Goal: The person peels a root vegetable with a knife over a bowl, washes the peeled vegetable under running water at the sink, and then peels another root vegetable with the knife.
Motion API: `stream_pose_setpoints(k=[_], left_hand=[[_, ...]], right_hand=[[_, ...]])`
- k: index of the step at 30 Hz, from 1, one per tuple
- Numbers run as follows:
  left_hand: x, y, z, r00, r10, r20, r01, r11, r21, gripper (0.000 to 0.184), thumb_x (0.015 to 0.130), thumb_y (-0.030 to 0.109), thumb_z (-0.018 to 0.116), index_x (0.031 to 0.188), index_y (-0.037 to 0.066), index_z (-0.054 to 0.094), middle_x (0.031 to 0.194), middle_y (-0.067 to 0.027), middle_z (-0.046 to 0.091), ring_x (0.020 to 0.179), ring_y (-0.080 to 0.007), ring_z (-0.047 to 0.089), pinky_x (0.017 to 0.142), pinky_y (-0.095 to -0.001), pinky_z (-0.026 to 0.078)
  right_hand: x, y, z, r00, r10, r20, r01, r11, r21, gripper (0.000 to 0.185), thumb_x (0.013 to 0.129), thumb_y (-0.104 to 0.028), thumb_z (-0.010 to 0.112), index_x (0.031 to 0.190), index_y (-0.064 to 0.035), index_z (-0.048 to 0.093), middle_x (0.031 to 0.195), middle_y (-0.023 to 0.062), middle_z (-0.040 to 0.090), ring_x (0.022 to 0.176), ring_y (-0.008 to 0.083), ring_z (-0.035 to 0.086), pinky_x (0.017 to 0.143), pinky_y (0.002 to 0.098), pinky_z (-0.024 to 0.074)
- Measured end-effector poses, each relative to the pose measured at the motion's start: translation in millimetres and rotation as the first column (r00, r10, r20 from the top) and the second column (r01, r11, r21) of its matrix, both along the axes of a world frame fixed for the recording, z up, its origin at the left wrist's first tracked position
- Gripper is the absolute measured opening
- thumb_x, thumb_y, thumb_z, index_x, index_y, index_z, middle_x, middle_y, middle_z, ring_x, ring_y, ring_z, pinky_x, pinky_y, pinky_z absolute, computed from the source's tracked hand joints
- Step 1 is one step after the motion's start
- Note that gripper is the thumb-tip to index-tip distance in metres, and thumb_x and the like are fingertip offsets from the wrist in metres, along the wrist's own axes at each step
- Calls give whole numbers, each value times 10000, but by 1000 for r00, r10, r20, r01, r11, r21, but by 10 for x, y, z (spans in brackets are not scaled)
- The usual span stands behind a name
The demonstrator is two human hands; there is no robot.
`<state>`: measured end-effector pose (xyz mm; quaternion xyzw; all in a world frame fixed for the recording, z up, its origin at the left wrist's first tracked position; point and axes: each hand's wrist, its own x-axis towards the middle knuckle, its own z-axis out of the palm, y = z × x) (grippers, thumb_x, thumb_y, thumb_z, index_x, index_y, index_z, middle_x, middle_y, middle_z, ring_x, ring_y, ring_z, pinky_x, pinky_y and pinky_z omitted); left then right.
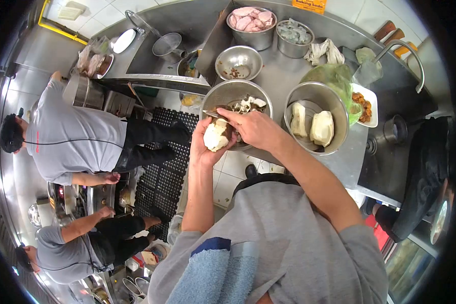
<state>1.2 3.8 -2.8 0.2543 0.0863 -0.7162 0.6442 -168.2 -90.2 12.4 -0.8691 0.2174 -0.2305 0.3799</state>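
My left hand cups a partly peeled root vegetable, its flesh white and its remaining skin brown. My right hand is closed at the vegetable's upper side, on what looks like a knife; only a bit of the blade shows, and the handle is hidden by the fingers. Both hands are over the near left edge of a steel bowl that contains dark and white peelings. To the right, a deep steel pot holds two peeled white pieces.
Behind stand a smaller steel bowl, a pot of pink raw meat and one of greyish pieces. A green plastic bag and a white tray lie right. Two co-workers stand left, another person right.
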Motion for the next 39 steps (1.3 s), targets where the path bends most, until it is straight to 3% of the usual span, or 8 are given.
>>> stream_pose_setpoints(k=[9,17,19,21,24,27,29,39], left_hand=[[-167,0,130,1000,7,24,-8,999,52,349,890,251,599,1189,72,599,1154,-113,660,1026,-285,624,877,-479,516],[-77,-42,-2,998,30,48,-32,999,37,406,876,254,603,1232,59,590,1190,-126,658,1079,-300,621,945,-479,491],[-38,4,-7,1000,0,29,1,1000,-9,428,872,252,606,1252,56,580,1201,-138,644,1081,-307,604,922,-456,491],[-19,49,30,1000,-19,-15,19,1000,0,441,871,252,606,1264,53,572,1204,-146,634,1086,-314,587,914,-448,488],[-18,75,48,999,-38,-27,38,999,0,463,873,259,602,1282,45,556,1212,-155,613,1091,-326,562,912,-450,484],[-50,31,13,998,-48,29,48,999,-10,439,883,280,601,1256,51,563,1209,-148,614,1085,-322,568,906,-453,484],[-78,20,41,999,-35,37,34,999,10,398,885,284,608,1213,59,587,1161,-137,642,1043,-312,602,876,-458,504],[-133,24,34,999,17,49,-20,998,51,374,909,276,577,1228,80,572,1177,-110,643,1040,-280,619,884,-462,512]], right_hand=[[-136,54,124,966,-133,-220,141,990,20,461,985,-198,507,1444,-172,482,926,244,688,798,425,661,745,519,515],[270,123,-461,880,-269,393,252,963,93,287,1007,-205,479,1253,-104,587,780,208,673,516,329,613,517,435,498],[145,2,-321,917,-348,194,87,651,754,216,1035,-246,437,1139,-90,543,704,129,603,440,239,519,426,388,434],[6,-55,-93,923,-363,127,-35,249,968,263,1064,-332,376,968,-92,422,636,-7,412,418,73,329,321,285,293],[-28,-157,-113,981,-183,-67,143,443,885,282,1057,-368,402,1029,-94,457,630,-29,404,418,59,339,336,256,281],[-7,-110,-279,981,-186,-54,194,937,292,336,1026,-346,459,1010,-15,520,730,182,618,550,329,581,527,411,473],[-75,41,-52,980,-158,-117,177,970,170,334,1003,-292,485,1182,-23,571,888,289,660,804,473,635,762,508,500],[-33,101,25,977,-180,-110,179,984,-17,417,984,-230,506,1400,-207,526,828,227,687,710,413,659,681,525,515]])
